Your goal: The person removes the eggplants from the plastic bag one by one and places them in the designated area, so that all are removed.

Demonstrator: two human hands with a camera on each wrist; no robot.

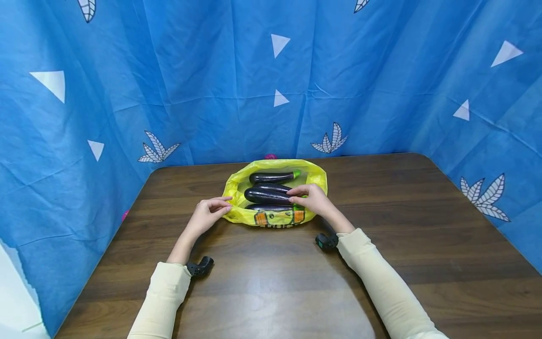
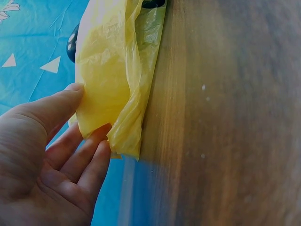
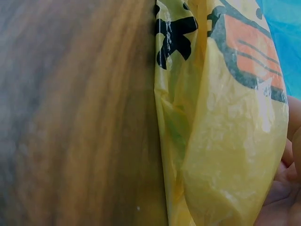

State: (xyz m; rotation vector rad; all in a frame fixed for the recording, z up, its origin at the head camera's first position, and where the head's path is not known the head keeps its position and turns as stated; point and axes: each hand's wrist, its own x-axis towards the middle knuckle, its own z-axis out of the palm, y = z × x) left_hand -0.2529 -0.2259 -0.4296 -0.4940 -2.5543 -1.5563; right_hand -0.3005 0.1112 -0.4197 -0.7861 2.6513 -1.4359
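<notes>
A yellow plastic bag [image 1: 320,181] with its mouth spread wide lies near the table's far edge, and several dark eggplants lie side by side in it. My left hand [image 1: 206,215] holds the bag's left rim; in the left wrist view its thumb and bent fingers [image 2: 91,157] touch the yellow film. Reaching in over the right side, my right hand [image 1: 314,199] grips the stem end of a middle eggplant [image 1: 267,196]. A back eggplant [image 1: 271,178] shows a green stem. The front eggplant [image 1: 268,207] is partly covered by the bag's near wall. The bag hides most of the right hand in the right wrist view.
The bag stands on a brown wood-grain table [image 1: 262,282]. A blue patterned cloth [image 1: 237,94] hangs along the back and sides. Black wrist cameras [image 1: 201,267] sit on both forearms, below cream sleeves [image 1: 163,301].
</notes>
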